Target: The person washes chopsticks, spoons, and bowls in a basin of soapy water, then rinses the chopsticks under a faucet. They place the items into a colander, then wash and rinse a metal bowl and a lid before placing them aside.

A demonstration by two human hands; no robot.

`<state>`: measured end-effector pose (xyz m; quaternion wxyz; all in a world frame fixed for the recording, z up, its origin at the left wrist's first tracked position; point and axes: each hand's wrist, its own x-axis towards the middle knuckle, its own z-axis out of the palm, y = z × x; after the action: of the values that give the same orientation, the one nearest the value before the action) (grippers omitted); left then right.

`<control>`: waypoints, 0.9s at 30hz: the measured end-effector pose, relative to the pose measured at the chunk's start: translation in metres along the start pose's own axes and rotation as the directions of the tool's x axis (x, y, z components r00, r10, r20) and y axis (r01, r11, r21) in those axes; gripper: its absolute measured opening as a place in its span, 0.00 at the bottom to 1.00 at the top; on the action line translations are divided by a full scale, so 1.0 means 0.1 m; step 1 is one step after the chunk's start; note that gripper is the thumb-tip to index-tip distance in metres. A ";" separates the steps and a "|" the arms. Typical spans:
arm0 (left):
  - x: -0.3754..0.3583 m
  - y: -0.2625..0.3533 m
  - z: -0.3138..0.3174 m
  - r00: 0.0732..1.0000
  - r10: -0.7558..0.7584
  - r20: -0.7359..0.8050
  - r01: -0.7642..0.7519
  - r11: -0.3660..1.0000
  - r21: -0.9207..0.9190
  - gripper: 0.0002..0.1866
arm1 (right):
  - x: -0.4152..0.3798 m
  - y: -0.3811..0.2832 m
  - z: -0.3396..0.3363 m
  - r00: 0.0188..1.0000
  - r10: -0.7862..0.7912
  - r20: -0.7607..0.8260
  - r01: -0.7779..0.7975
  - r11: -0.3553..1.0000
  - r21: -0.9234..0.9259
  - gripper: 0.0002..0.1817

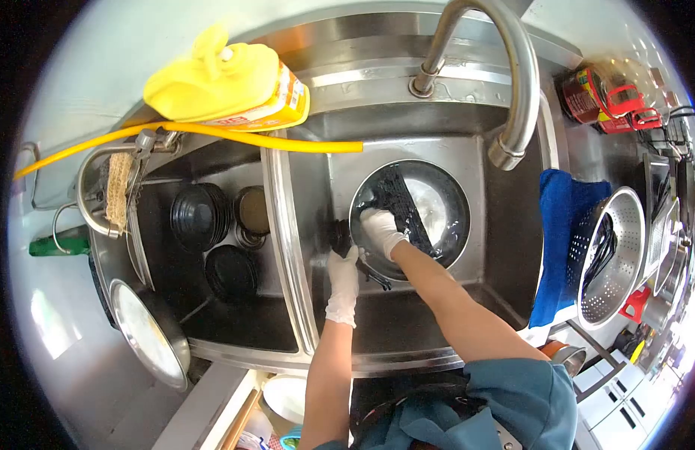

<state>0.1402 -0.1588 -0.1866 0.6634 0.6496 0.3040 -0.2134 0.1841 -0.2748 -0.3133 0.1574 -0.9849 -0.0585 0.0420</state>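
Observation:
A round metal basin (pixel 456 225) of water sits in the right sink compartment. Inside it lies a dark, ridged, flat piece (pixel 398 199), partly under water. My right hand (pixel 380 227), in a white glove, reaches into the basin with its fingers against the dark piece; the fingertips are hidden. Just left of the basin, my gloved left hand (pixel 343 279) is at a small dark object (pixel 338 234) whose shape I cannot make out. Thin dark pieces (pixel 377 279) lie by the basin's lower edge.
Stacked dark dishes (pixel 200 217) stand in the left compartment, beyond the metal divider (pixel 287 240). A yellow hose (pixel 310 145) crosses above. The faucet (pixel 512 97) arches over the right compartment. A blue cloth (pixel 555 240) and a colander (pixel 621 259) are at the right.

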 end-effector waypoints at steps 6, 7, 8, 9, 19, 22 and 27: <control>-0.05 0.08 -0.05 0.987 0.151 -0.057 -0.147 0.987 0.071 0.09 | -0.35 -0.14 -0.65 0.994 -0.107 -0.036 0.113 0.952 0.284 0.06; -0.03 0.03 -0.09 0.981 0.183 -0.068 -0.180 0.982 0.055 0.09 | -0.40 -0.13 -0.78 0.996 -0.037 -0.080 0.063 0.933 0.355 0.06; -0.06 0.09 -0.09 0.993 0.106 -0.042 -0.105 0.994 0.028 0.11 | -0.43 -0.10 -0.92 0.981 0.093 -0.168 0.005 0.861 0.509 0.09; -0.11 0.17 -0.06 0.994 0.104 -0.043 -0.102 0.994 0.029 0.11 | -0.45 -0.04 -1.11 0.945 0.235 -0.227 -0.032 0.756 0.653 0.11; -0.33 0.53 0.49 0.928 0.245 0.282 -0.309 0.928 0.208 0.14 | -0.36 0.40 -2.35 0.805 0.243 0.541 -0.514 -0.168 0.841 0.10; -0.55 0.72 0.63 0.905 0.177 0.388 -0.190 0.982 -0.007 0.16 | -0.47 0.28 -2.46 0.806 0.284 0.519 -0.490 -0.171 0.855 0.11; -0.73 0.87 0.72 0.837 0.231 0.496 -0.175 0.972 -0.158 0.15 | -0.65 0.17 -2.45 0.811 0.365 0.456 -0.350 -0.321 0.880 0.11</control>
<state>0.1553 -0.2328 -0.0750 0.7725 0.5621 0.0578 -0.2898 0.1459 -0.3737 -0.0825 0.8202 -0.4735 0.3008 0.1120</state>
